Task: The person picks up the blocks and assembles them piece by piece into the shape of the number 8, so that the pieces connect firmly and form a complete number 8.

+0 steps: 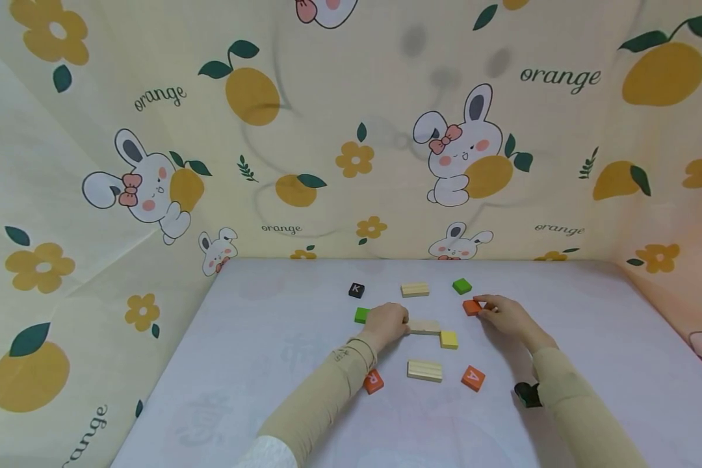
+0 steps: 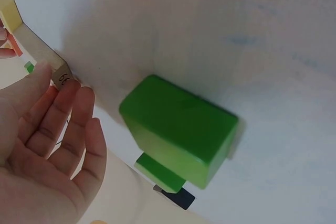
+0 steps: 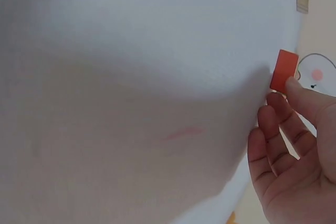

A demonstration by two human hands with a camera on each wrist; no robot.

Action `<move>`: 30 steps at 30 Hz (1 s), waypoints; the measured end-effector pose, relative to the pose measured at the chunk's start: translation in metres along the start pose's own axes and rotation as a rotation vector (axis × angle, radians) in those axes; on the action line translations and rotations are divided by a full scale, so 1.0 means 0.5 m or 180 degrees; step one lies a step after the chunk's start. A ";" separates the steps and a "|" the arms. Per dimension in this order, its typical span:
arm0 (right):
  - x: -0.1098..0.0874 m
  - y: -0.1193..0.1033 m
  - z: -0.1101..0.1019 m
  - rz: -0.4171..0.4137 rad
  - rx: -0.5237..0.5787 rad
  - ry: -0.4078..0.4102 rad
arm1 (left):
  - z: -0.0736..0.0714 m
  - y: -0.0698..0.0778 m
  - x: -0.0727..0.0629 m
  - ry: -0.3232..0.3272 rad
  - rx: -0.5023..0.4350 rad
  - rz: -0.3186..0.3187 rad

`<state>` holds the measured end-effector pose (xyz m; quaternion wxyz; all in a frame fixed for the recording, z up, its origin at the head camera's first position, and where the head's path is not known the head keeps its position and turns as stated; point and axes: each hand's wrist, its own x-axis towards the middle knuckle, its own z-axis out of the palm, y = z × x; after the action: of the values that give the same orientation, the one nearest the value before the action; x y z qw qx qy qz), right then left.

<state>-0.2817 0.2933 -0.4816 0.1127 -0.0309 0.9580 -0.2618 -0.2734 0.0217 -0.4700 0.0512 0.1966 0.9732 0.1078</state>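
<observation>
The work looks partway: the yellow block (image 1: 449,340) appears to touch the middle plank's (image 1: 426,327) right end, while most pieces lie apart on the bench (image 1: 257,377), probably left to place. Left fingers (image 2: 81,111) pinch that plank's left end; right fingers (image 3: 269,123) clamp an orange block (image 1: 471,307) near a green block (image 1: 462,286). Counted: three planks, three orange blocks, three green, one yellow, one black block (image 1: 356,290).

Two hands: one left hand (image 1: 387,322), one right hand (image 1: 507,316). Three long plain-wood blocks (image 1: 415,290) (image 1: 426,327) (image 1: 424,370). Three green blocks (image 2: 176,124) (image 2: 157,171) (image 2: 29,67), all in the left wrist view, two visible in the head view. Three orange-red blocks (image 1: 470,307) (image 1: 473,378) (image 1: 374,382), one lettered A, one lettered R. One yellow block (image 1: 449,340). One black block (image 1: 356,290) lettered K.
</observation>
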 end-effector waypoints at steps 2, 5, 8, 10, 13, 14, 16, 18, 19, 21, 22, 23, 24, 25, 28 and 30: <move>0.002 -0.003 0.001 0.0045 0.0027 0.0009 | 0.000 0.000 0.000 0.0002 -0.0019 -0.0011; 0.002 -0.008 -0.001 0.0081 0.0060 0.0010 | 0.000 -0.001 0.000 -0.0002 -0.0052 -0.0033; 0.000 -0.012 -0.003 0.0125 0.0100 -0.0006 | 0.000 0.000 -0.001 -0.0010 -0.0071 -0.0039; -0.001 -0.014 -0.003 0.0163 0.0142 -0.0041 | 0.001 0.000 -0.001 -0.0023 -0.0076 -0.0037; -0.002 -0.015 -0.002 0.0226 0.0192 -0.0075 | 0.001 -0.001 -0.002 -0.0040 -0.0086 -0.0034; -0.003 -0.016 -0.002 0.0233 0.0205 -0.0085 | 0.002 -0.001 -0.001 -0.0044 -0.0084 -0.0037; -0.003 -0.018 0.000 0.0241 0.0211 -0.0082 | 0.001 -0.002 -0.002 -0.0051 -0.0087 -0.0045; -0.003 -0.021 0.000 0.0215 0.0178 -0.0058 | 0.000 -0.002 -0.001 -0.0055 -0.0095 -0.0048; -0.003 -0.023 0.001 0.0181 0.0157 -0.0052 | -0.001 -0.002 -0.001 -0.0058 -0.0096 -0.0048; -0.003 -0.027 0.002 0.0121 0.0110 -0.0038 | -0.001 -0.003 -0.001 -0.0065 -0.0096 -0.0051; -0.003 -0.029 0.004 0.0088 0.0090 -0.0025 | -0.002 -0.003 0.000 -0.0068 -0.0100 -0.0053; -0.003 -0.032 0.005 0.0057 0.0071 -0.0021 | -0.002 -0.004 0.000 -0.0069 -0.0094 -0.0053; -0.004 -0.035 0.006 0.0028 0.0055 -0.0017 | -0.003 -0.004 0.000 -0.0073 -0.0093 -0.0053; -0.004 -0.038 0.007 0.0008 0.0046 -0.0012 | -0.003 -0.004 0.000 -0.0072 -0.0089 -0.0048; -0.005 -0.046 0.011 0.0014 0.0036 -0.0027 | -0.004 -0.004 0.000 -0.0065 -0.0099 -0.0024; -0.007 -0.052 0.013 0.0019 0.0030 -0.0055 | -0.005 -0.003 0.000 -0.0058 -0.0097 -0.0004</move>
<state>-0.2769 0.2679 -0.4733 0.1219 -0.0298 0.9559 -0.2656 -0.2744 0.0198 -0.4680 0.0631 0.1962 0.9710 0.1208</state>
